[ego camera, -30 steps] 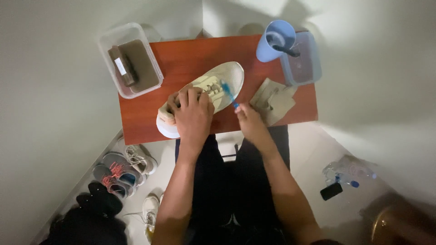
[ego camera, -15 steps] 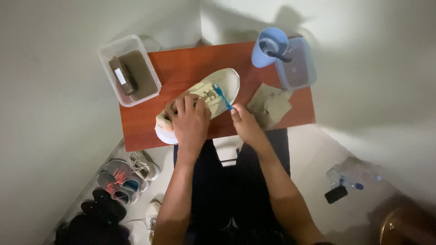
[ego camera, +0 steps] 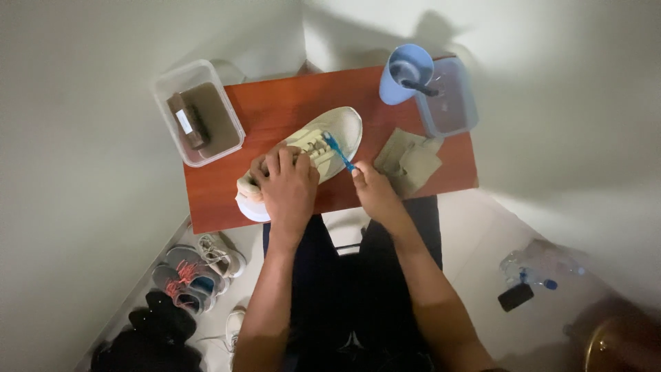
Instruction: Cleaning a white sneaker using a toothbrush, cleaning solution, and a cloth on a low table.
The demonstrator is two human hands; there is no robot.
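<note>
A cream sneaker (ego camera: 339,131) lies on a small reddish wooden table (ego camera: 275,103). My left hand (ego camera: 288,187) grips its heel and middle from above and holds it down. My right hand (ego camera: 375,189) pinches the handle of a blue toothbrush (ego camera: 338,151). The brush head rests on the laces near the shoe's tongue. A folded beige cloth (ego camera: 410,158) lies just right of my right hand.
A clear tub (ego camera: 198,111) with a brown block stands at the table's left corner. A blue cup (ego camera: 405,65) and a second tub (ego camera: 447,96) stand at the right. Several shoes (ego camera: 193,272) lie on the floor to the left; a phone (ego camera: 516,297) and bottles (ego camera: 540,265) lie to the right.
The brush head has slid back and forth over the laces in small strokes. My left hand has kept its hold on the sneaker. The view has shifted slightly.
</note>
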